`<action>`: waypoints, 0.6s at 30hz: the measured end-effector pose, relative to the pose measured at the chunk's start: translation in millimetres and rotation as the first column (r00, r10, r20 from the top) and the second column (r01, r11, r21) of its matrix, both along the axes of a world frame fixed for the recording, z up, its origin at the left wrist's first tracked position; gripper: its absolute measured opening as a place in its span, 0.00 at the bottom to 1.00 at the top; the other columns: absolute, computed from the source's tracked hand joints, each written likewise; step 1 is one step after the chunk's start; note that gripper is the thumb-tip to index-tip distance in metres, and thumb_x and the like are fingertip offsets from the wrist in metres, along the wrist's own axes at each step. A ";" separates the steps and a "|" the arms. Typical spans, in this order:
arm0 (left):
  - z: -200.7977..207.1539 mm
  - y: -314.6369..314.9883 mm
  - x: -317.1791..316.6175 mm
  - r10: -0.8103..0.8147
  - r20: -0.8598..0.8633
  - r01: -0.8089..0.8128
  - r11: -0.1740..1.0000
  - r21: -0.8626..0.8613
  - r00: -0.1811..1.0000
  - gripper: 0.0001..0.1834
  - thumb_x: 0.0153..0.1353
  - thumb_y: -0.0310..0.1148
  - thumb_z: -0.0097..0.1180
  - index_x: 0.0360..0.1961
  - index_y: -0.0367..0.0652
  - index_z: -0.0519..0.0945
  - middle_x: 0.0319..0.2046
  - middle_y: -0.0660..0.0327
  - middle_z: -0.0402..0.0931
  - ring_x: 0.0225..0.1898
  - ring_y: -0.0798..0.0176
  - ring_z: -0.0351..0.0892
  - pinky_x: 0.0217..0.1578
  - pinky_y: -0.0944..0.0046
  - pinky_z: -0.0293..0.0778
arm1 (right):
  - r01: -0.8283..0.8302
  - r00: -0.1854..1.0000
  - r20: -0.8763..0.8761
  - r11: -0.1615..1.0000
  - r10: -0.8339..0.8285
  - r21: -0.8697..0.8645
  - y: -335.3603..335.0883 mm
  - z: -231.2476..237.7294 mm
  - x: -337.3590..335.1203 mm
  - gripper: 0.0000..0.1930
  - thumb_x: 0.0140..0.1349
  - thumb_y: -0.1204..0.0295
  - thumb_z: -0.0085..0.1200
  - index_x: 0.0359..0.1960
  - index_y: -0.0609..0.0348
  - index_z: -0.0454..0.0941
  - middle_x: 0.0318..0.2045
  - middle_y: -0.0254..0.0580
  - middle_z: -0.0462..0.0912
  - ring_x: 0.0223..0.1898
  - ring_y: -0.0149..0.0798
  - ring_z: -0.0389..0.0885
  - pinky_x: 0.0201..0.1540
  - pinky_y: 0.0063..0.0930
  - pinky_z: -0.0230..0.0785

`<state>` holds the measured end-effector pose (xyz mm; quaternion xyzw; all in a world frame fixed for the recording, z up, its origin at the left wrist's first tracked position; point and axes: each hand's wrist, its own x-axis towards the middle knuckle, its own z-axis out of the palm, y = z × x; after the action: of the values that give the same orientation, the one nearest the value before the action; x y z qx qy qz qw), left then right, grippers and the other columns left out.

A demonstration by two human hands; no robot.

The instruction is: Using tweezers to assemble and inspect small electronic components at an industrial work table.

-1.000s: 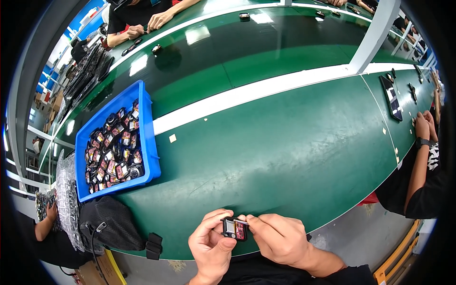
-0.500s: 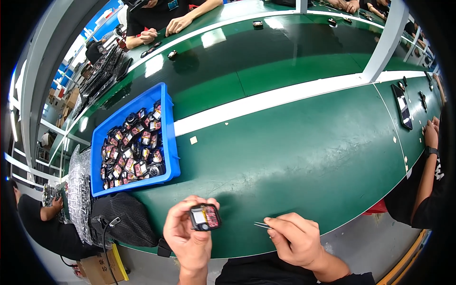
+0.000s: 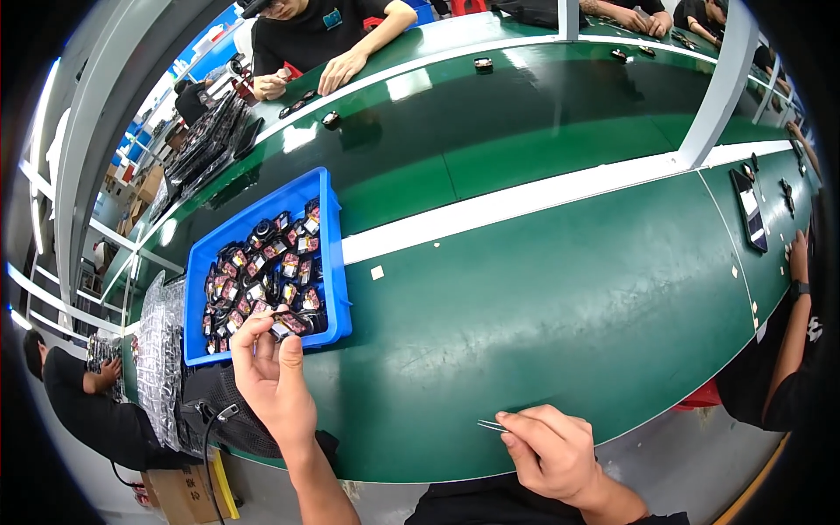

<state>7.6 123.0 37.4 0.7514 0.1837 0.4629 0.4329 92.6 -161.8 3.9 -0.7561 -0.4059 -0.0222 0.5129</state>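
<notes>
My left hand (image 3: 273,385) is at the near rim of a blue plastic bin (image 3: 336,254). Its thumb and fingers are around a small black device (image 3: 289,325) with its circuit parts showing. The bin holds many similar open-backed black devices (image 3: 255,265), heaped loosely. Over the near edge of the green bench, my right hand (image 3: 553,446) pinches thin metal tweezers (image 3: 491,426), their tips pointing left with nothing visible between them.
A black mesh bag (image 3: 219,404) and bubble wrap (image 3: 160,350) lie left of the bin. A white strip (image 3: 525,206) and a grey post (image 3: 719,96) border the green bench (image 3: 525,324). A tablet-like device (image 3: 749,210) lies right. Other people work across and beside me.
My left hand has carried the black device left and away from me, from over the bench to the bin's near rim. My right hand keeps the tweezers in nearly the same place.
</notes>
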 end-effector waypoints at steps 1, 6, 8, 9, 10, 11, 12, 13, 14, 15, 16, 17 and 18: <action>-2.3 1.0 1.3 0.053 -0.026 -0.054 0.998 -0.014 0.998 0.15 0.65 0.16 0.59 0.51 0.34 0.73 0.56 0.52 0.71 0.58 0.59 0.74 0.60 0.62 0.70 | -0.002 1.000 0.000 1.000 0.002 0.000 0.5 1.8 -0.6 0.08 0.56 0.80 0.65 0.39 0.64 0.84 0.29 0.43 0.85 0.20 0.36 0.80 0.21 0.25 0.72; -0.5 -13.4 7.1 0.279 -0.267 -0.198 0.935 0.293 0.922 0.09 0.61 0.17 0.61 0.42 0.33 0.78 0.58 0.45 0.71 0.63 0.49 0.72 0.66 0.54 0.65 | 0.019 1.000 0.020 0.999 -0.018 -0.041 1.9 4.5 -0.9 0.09 0.56 0.79 0.65 0.39 0.63 0.85 0.29 0.42 0.84 0.20 0.36 0.80 0.21 0.25 0.71; -0.1 -33.1 5.1 0.194 -0.214 -0.132 0.953 0.271 0.957 0.09 0.61 0.19 0.61 0.42 0.32 0.78 0.58 0.45 0.71 0.65 0.46 0.70 0.67 0.51 0.64 | 0.027 0.999 0.026 0.999 -0.027 -0.026 3.2 1.1 -0.1 0.09 0.56 0.79 0.65 0.39 0.63 0.85 0.29 0.42 0.84 0.20 0.35 0.80 0.21 0.24 0.71; -1.0 -46.8 4.0 0.092 -0.171 -0.054 0.975 0.214 0.981 0.10 0.60 0.22 0.62 0.42 0.31 0.78 0.58 0.45 0.71 0.65 0.45 0.70 0.67 0.49 0.63 | 0.032 0.999 0.028 0.999 -0.031 -0.012 3.0 0.0 -1.2 0.10 0.56 0.79 0.65 0.40 0.63 0.85 0.29 0.42 0.84 0.19 0.35 0.79 0.20 0.24 0.71; -4.7 -57.6 -0.8 -0.033 -0.174 0.064 0.982 0.175 0.984 0.12 0.60 0.24 0.64 0.43 0.31 0.78 0.58 0.44 0.70 0.65 0.43 0.71 0.67 0.48 0.64 | 0.030 0.999 0.025 0.999 -0.030 -0.015 1.6 2.1 -0.6 0.10 0.56 0.79 0.65 0.40 0.63 0.85 0.29 0.42 0.84 0.19 0.35 0.79 0.20 0.24 0.71; -10.3 -72.0 -2.3 -0.174 -0.138 0.182 0.982 0.052 0.975 0.12 0.59 0.24 0.65 0.43 0.31 0.79 0.58 0.43 0.70 0.64 0.43 0.73 0.66 0.48 0.67 | 0.017 0.999 -0.032 0.999 -0.018 -0.048 -1.3 6.8 0.6 0.10 0.57 0.79 0.65 0.41 0.63 0.85 0.30 0.42 0.85 0.20 0.34 0.81 0.21 0.23 0.72; -15.6 -88.4 -2.2 -0.309 -0.071 0.298 0.946 -0.130 0.949 0.12 0.60 0.24 0.66 0.44 0.31 0.79 0.58 0.43 0.70 0.63 0.44 0.74 0.63 0.49 0.72 | 0.004 0.996 -0.084 0.997 -0.010 -0.080 -3.8 10.0 2.7 0.10 0.58 0.79 0.64 0.42 0.64 0.85 0.30 0.42 0.85 0.21 0.33 0.82 0.22 0.23 0.73; -17.9 -103.9 -1.9 -0.425 -0.008 0.401 0.861 -0.313 0.905 0.12 0.61 0.22 0.64 0.45 0.31 0.79 0.58 0.43 0.70 0.63 0.45 0.75 0.61 0.50 0.75 | 0.006 0.997 -0.081 0.996 -0.013 -0.086 -4.1 9.7 2.8 0.10 0.58 0.79 0.64 0.42 0.64 0.85 0.30 0.42 0.85 0.21 0.33 0.82 0.22 0.23 0.73; -21.3 -118.0 0.4 -0.498 0.091 0.478 0.741 -0.472 0.862 0.19 0.60 0.21 0.68 0.50 0.32 0.78 0.58 0.43 0.71 0.62 0.45 0.76 0.60 0.52 0.77 | 0.008 0.987 -0.159 0.999 -0.013 -0.034 -4.6 8.4 2.4 0.09 0.61 0.78 0.63 0.43 0.65 0.84 0.31 0.43 0.85 0.22 0.33 0.84 0.24 0.22 0.75; -20.0 -132.4 0.7 -0.527 0.097 0.478 0.658 -0.583 0.844 0.19 0.62 0.21 0.65 0.53 0.31 0.77 0.58 0.45 0.71 0.60 0.47 0.77 0.60 0.53 0.76 | 0.022 0.972 -0.233 1.000 -0.019 0.013 -6.7 8.0 2.2 0.09 0.64 0.77 0.62 0.44 0.66 0.84 0.31 0.44 0.86 0.24 0.33 0.85 0.25 0.22 0.77; -20.6 -144.2 0.2 -0.558 0.112 0.470 0.554 -0.687 0.822 0.19 0.64 0.21 0.63 0.56 0.31 0.76 0.59 0.48 0.72 0.58 0.49 0.78 0.60 0.53 0.76 | 0.040 0.973 -0.226 0.999 -0.041 -0.008 -9.6 7.9 4.0 0.09 0.64 0.77 0.62 0.44 0.66 0.84 0.31 0.44 0.86 0.24 0.33 0.85 0.25 0.22 0.77; -24.5 -149.6 -2.6 -0.571 0.131 0.486 0.530 -0.696 0.810 0.19 0.64 0.21 0.63 0.56 0.31 0.76 0.59 0.48 0.72 0.58 0.49 0.78 0.60 0.53 0.76 | 0.012 0.962 -0.273 1.000 -0.004 0.028 -11.2 8.8 6.0 0.09 0.66 0.76 0.60 0.46 0.68 0.83 0.32 0.45 0.86 0.25 0.34 0.87 0.27 0.23 0.78; -28.6 -153.9 -6.9 -0.583 0.091 0.488 0.573 -0.659 0.808 0.20 0.66 0.21 0.61 0.58 0.29 0.74 0.60 0.48 0.70 0.59 0.50 0.78 0.60 0.53 0.76 | -0.016 0.947 -0.319 0.998 0.037 0.067 -12.0 9.1 8.0 0.10 0.68 0.75 0.58 0.47 0.69 0.82 0.32 0.47 0.86 0.27 0.35 0.88 0.29 0.23 0.79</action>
<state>0.7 -31.0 8.8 0.6001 0.1263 0.1630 0.7729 100.6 -173.8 13.0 -0.7274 -0.3265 0.0948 0.5961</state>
